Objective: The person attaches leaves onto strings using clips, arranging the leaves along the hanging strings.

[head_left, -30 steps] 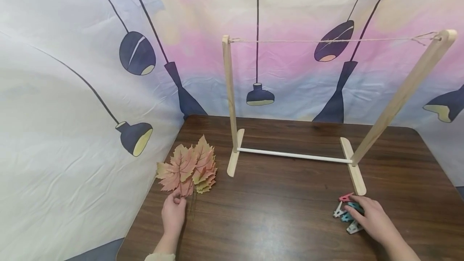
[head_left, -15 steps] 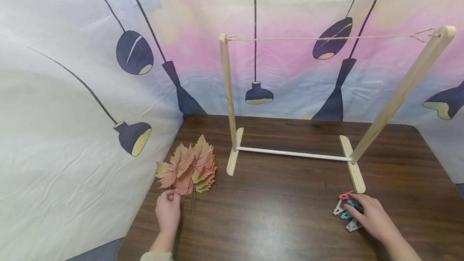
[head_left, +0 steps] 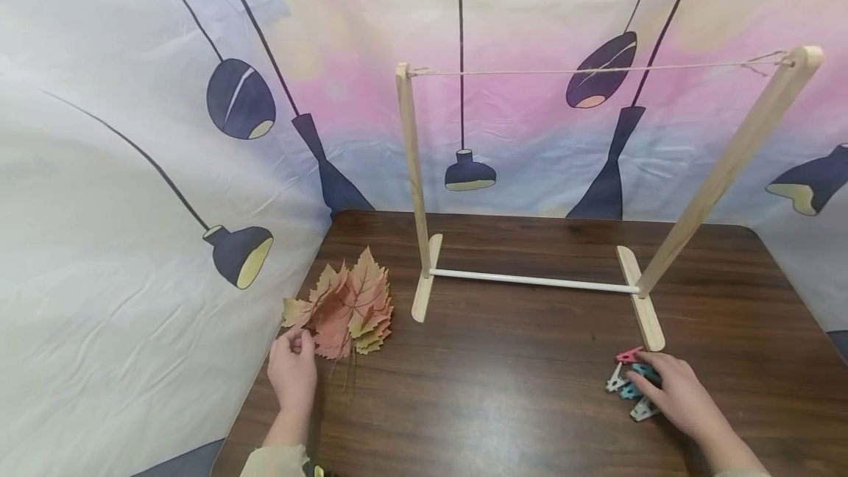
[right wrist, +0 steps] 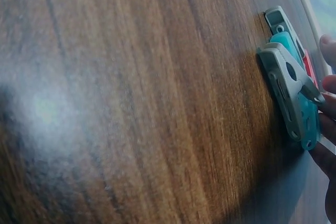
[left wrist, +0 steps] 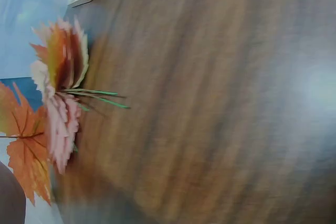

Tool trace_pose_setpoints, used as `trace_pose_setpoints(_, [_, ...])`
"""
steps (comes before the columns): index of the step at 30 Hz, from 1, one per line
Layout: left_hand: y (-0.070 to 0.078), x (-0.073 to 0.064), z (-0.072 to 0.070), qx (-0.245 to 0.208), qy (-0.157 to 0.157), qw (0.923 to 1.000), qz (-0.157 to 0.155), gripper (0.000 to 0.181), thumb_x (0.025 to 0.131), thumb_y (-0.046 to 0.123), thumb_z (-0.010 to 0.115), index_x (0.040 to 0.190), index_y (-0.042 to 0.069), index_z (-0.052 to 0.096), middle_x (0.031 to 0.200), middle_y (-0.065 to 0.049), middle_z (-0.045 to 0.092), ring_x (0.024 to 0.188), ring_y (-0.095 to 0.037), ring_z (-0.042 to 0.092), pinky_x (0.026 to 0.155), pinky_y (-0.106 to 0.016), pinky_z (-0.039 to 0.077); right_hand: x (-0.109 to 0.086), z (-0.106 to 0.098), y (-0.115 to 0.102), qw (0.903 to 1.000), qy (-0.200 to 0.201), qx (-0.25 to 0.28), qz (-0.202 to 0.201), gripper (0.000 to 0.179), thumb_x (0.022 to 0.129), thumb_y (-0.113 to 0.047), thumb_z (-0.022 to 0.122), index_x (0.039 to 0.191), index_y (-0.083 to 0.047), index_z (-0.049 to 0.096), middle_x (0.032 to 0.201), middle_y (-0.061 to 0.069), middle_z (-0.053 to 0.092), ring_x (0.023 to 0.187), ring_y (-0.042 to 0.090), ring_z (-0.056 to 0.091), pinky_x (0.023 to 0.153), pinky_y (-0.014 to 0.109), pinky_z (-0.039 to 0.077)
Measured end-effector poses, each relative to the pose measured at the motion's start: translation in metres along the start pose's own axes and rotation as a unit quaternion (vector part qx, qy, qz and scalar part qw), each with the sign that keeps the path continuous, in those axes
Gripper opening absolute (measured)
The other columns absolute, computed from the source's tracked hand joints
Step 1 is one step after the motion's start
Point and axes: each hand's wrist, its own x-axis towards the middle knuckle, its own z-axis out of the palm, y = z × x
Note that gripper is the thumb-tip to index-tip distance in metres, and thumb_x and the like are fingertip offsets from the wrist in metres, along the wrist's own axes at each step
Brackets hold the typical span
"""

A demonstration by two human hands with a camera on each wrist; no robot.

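Note:
My left hand (head_left: pixel 291 372) pinches one artificial maple leaf (left wrist: pixel 27 148) near its stem, at the left of the table. That orange leaf stands tilted up beside the pile of pink and yellow-green leaves (head_left: pixel 366 299), whose thin stems point toward me. On the right, my right hand (head_left: pixel 682 394) rests over a small heap of clothespins, its fingers relaxed and the fingertips at the red clothespin (head_left: pixel 629 354). A white clothespin (head_left: pixel 616 380), a teal one (head_left: pixel 629 390) and a grey one (right wrist: pixel 283 85) lie close together by the thumb. The palm hides part of the heap.
A wooden stand with two posts (head_left: pixel 414 168) rises from the dark table (head_left: pixel 490 374). Twine (head_left: pixel 596 70) runs between the post tops, and a white rod (head_left: pixel 530 280) joins the feet. A cloth backdrop (head_left: pixel 530 6) with printed lamps hangs behind.
The left hand has moved left and slightly away from me, tilting the pinched leaf up off the pile. My right hand stays at the clothespins. The head view has shifted slightly.

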Motion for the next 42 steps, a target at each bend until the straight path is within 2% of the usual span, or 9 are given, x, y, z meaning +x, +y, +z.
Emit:
trace_pose_setpoints(6, [0.008, 0.01, 0.002, -0.013, 0.021, 0.9989, 0.04, 0.019, 0.091, 0.014, 0.057, 0.093, -0.004, 0.064, 0.081, -0.014, 0.055, 0.072, -0.024, 0.051, 0.064, -0.032, 0.037, -0.001, 0.002, -0.001, 0.9995, 0.025, -0.006, -0.016, 0.041, 0.082, -0.02, 0.072, 0.109, 0.008, 0.061, 0.106, 0.026, 0.061, 0.099, 0.047, 0.053, 0.083, 0.057, 0.035])
trace_pose_setpoints(11, [0.011, 0.012, 0.005, -0.029, 0.029, 0.9984, 0.039, 0.017, 0.091, 0.013, 0.057, 0.094, -0.003, 0.063, 0.083, -0.013, 0.055, 0.073, -0.022, 0.05, 0.064, -0.029, 0.036, 0.001, 0.002, 0.0, 0.9998, 0.017, -0.004, -0.001, 0.041, 0.086, -0.018, 0.068, 0.115, 0.009, 0.057, 0.109, 0.029, 0.059, 0.101, 0.048, 0.051, 0.085, 0.058, 0.034])
trace_pose_setpoints(16, [0.013, 0.015, 0.005, -0.037, 0.037, 0.9971, 0.055, 0.018, 0.091, 0.013, 0.059, 0.094, -0.004, 0.062, 0.084, -0.014, 0.054, 0.075, -0.024, 0.051, 0.066, -0.031, 0.036, 0.002, 0.001, 0.0, 0.9998, 0.011, 0.003, 0.019, 0.041, 0.089, -0.017, 0.064, 0.118, 0.01, 0.054, 0.111, 0.03, 0.057, 0.103, 0.049, 0.048, 0.086, 0.059, 0.034])
trace_pose_setpoints(21, [0.017, 0.018, 0.003, -0.038, 0.035, 0.9969, 0.059, 0.018, 0.092, 0.013, 0.058, 0.094, -0.004, 0.061, 0.084, -0.015, 0.053, 0.078, -0.026, 0.05, 0.069, -0.035, 0.036, 0.005, 0.002, 0.003, 0.9993, 0.033, 0.0, 0.016, 0.035, 0.088, -0.011, 0.064, 0.115, 0.009, 0.056, 0.109, 0.031, 0.056, 0.101, 0.049, 0.048, 0.083, 0.059, 0.035])
trace_pose_setpoints(27, [0.021, 0.022, 0.001, -0.045, 0.033, 0.996, 0.069, 0.018, 0.092, 0.014, 0.058, 0.094, -0.004, 0.061, 0.084, -0.015, 0.052, 0.079, -0.027, 0.05, 0.07, -0.035, 0.037, 0.009, 0.002, 0.007, 0.9979, 0.063, -0.011, 0.011, 0.033, 0.081, -0.004, 0.069, 0.11, 0.008, 0.059, 0.102, 0.029, 0.057, 0.097, 0.046, 0.05, 0.081, 0.059, 0.036])
trace_pose_setpoints(31, [0.028, 0.024, -0.001, -0.056, 0.041, 0.9945, 0.079, 0.016, 0.091, 0.012, 0.059, 0.093, -0.004, 0.061, 0.084, -0.015, 0.051, 0.079, -0.027, 0.05, 0.069, -0.033, 0.036, 0.009, 0.0, 0.008, 0.9983, 0.047, -0.017, 0.032, 0.034, 0.082, -0.005, 0.068, 0.111, 0.009, 0.058, 0.097, 0.026, 0.058, 0.094, 0.043, 0.051, 0.079, 0.059, 0.038])
trace_pose_setpoints(37, [0.032, 0.026, -0.001, -0.058, 0.052, 0.9919, 0.101, 0.013, 0.089, 0.009, 0.062, 0.093, -0.004, 0.062, 0.084, -0.016, 0.054, 0.079, -0.027, 0.051, 0.068, -0.032, 0.036, 0.012, -0.003, 0.007, 0.9977, 0.001, -0.016, 0.065, 0.036, 0.084, -0.007, 0.066, 0.114, 0.01, 0.056, 0.087, 0.015, 0.061, 0.088, 0.038, 0.055, 0.075, 0.057, 0.04])
trace_pose_setpoints(42, [0.033, 0.028, -0.001, -0.059, 0.055, 0.9914, 0.104, 0.014, 0.089, 0.009, 0.062, 0.092, -0.004, 0.062, 0.083, -0.017, 0.053, 0.078, -0.028, 0.051, 0.067, -0.033, 0.037, 0.015, -0.006, 0.005, 0.995, -0.036, -0.007, 0.092, 0.041, 0.085, -0.011, 0.065, 0.118, 0.01, 0.053, 0.081, 0.005, 0.059, 0.07, 0.021, 0.051, 0.06, 0.04, 0.042])
